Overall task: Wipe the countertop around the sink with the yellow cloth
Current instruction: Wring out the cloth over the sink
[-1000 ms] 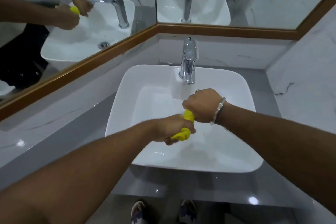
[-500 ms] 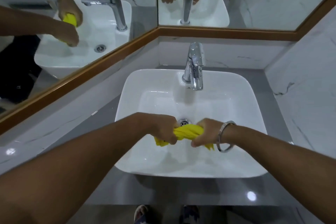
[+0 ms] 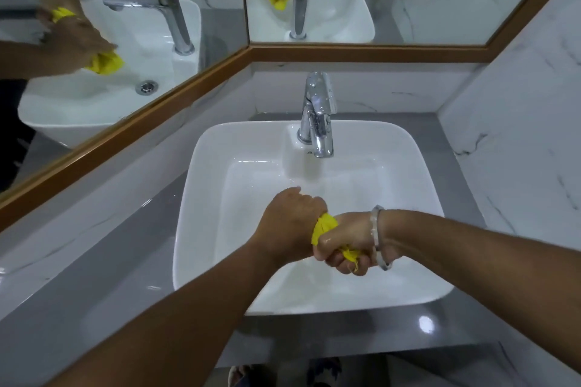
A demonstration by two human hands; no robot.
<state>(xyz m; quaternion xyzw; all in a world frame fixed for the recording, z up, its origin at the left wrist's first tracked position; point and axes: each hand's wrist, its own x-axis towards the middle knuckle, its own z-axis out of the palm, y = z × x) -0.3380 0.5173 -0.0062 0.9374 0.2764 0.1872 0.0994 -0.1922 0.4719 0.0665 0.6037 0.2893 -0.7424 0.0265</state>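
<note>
The yellow cloth is bunched tight between both fists over the middle of the white basin. My left hand grips its left end, knuckles up. My right hand grips the right end, turned palm-side up and wet, with a metal bangle on the wrist. Only a short twisted stretch of cloth and a frayed tip under the right fist show. The grey countertop runs around the sink.
A chrome tap stands at the back of the basin, with no water running. Wood-framed mirrors meet in the corner behind it. A marble wall closes the right side. My feet show below the counter's front edge.
Both fists have closed together and turned against each other, so the cloth, stretched out half a second ago, is now bunched short. The hands sit slightly further right over the basin.
</note>
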